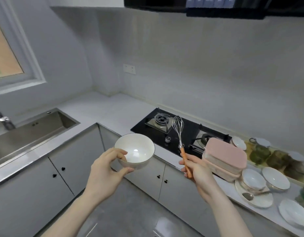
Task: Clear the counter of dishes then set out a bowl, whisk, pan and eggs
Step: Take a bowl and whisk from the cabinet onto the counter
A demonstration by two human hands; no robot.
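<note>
— What do your hands hold?

— My left hand (105, 170) grips the round white ceramic bowl (134, 150) by its rim, thumb under, in the air before the grey cabinet doors (76, 161). My right hand (196, 170) is closed around the orange handle of the steel wire whisk (179, 135), wires up, over the black gas stove (180, 132).

— And the counter?

— Pink lidded boxes (224, 159) and white dishes (265, 183) stand at right.
</note>
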